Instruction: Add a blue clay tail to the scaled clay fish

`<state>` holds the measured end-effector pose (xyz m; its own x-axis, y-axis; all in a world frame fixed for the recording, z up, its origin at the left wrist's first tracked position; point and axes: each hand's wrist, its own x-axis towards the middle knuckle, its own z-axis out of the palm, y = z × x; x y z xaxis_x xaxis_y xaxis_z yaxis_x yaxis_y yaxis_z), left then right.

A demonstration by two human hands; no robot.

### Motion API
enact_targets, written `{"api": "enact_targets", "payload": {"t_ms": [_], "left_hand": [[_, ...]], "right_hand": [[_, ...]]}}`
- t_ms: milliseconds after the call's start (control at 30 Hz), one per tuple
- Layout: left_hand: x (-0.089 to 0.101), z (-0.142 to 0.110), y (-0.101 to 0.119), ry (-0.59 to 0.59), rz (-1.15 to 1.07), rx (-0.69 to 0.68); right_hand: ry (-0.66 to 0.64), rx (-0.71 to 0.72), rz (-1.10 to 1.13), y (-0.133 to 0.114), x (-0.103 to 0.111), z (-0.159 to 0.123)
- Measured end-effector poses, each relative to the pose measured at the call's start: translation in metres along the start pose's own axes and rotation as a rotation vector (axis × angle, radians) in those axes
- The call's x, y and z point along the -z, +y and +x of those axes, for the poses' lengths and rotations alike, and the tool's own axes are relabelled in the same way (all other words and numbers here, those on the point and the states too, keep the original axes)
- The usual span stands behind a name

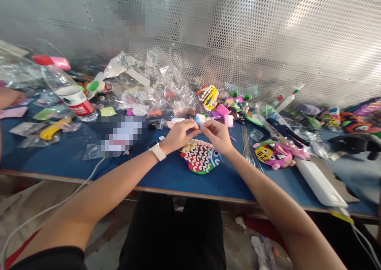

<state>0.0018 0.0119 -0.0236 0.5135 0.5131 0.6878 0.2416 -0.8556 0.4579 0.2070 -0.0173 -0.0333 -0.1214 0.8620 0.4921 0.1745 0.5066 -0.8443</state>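
A small lump of blue and white clay [199, 120] is pinched between the fingertips of both hands. My left hand [182, 134], with a white-strapped watch [157, 151] on its wrist, comes at it from the left. From the right, my right hand [218, 135] meets it with thumb and forefinger. Just below the hands a colourful clay fish [200, 159] lies flat on the blue table [166, 178]. It has white curved scales, a blue face and one round eye, and its upper edge is partly covered by my hands.
A red-capped bottle [73, 97] and a heap of clear plastic bags [149, 83] stand on the left. To the right lie a yellow and pink clay figure [274, 155] and a white power bank-like device [321, 182] with a cable. A perforated metal panel [238, 31] closes the back.
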Motion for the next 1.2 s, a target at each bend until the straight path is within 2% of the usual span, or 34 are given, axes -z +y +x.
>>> {"api": "enact_targets", "payload": {"t_ms": [200,467,800,1000,1200], "left_hand": [[0.0,0.001,0.0,-0.018,-0.04,-0.008],[-0.003,-0.001,0.0,-0.039,-0.067,0.028],[-0.002,0.003,0.003,-0.038,-0.185,0.081],[-0.005,-0.001,-0.002,-0.026,-0.062,-0.013],[-0.004,-0.003,-0.002,-0.016,0.03,-0.046]], "right_hand": [[-0.016,0.001,-0.03,0.0,0.0,0.0],[-0.019,0.067,-0.241,-0.01,-0.001,0.0],[-0.033,0.121,-0.29,-0.008,0.005,0.003],[-0.005,0.093,-0.241,-0.006,0.002,-0.001],[-0.031,0.03,-0.157,-0.008,-0.001,-0.002]]}}
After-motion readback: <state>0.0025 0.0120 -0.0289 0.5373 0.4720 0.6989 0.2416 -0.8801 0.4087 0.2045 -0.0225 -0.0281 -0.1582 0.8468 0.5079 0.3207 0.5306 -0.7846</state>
